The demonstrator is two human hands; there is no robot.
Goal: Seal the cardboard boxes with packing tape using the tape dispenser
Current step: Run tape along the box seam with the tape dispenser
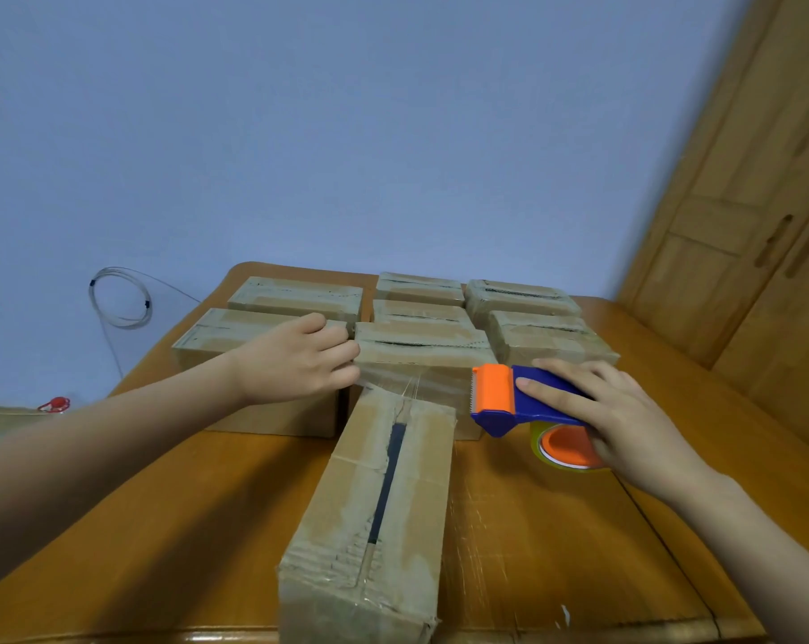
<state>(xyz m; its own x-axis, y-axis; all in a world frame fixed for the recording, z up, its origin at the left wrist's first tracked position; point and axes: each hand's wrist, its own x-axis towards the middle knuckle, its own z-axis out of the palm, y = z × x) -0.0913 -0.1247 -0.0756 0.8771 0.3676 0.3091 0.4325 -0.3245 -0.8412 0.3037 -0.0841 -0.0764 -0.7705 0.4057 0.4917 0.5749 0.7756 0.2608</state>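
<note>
Right in front of you, bottom centre, the near box (374, 527) lies lengthwise on the wooden table (555, 550). It points away from you, and a dark open seam runs down its worn top. Its far end meets the centre box (421, 360), with thin strands of clear tape (411, 385) strung between the two.

Centre right of the frame, your right hand (625, 420) grips the tape dispenser (523, 402). The forefinger lies along its blue body and the other fingers wrap over the handle. The orange cutter head points left, just beside the centre box's right front corner. The tape roll (565, 446) shows under your palm, low over the table.

Centre left, your left hand (300, 360) reaches across the left box (202, 337). Its fingers are loosely stretched and hold nothing, and the tips touch the centre box's left end.

Further back, the rear boxes (421, 290) sit packed close in rows, most with a dark slit along the top.

Past the table's left edge there is a small red object (55, 404). Above it a cable coil (121, 297) hangs on the blue wall (346, 132). A wooden cabinet (765, 225) fills the right edge.
</note>
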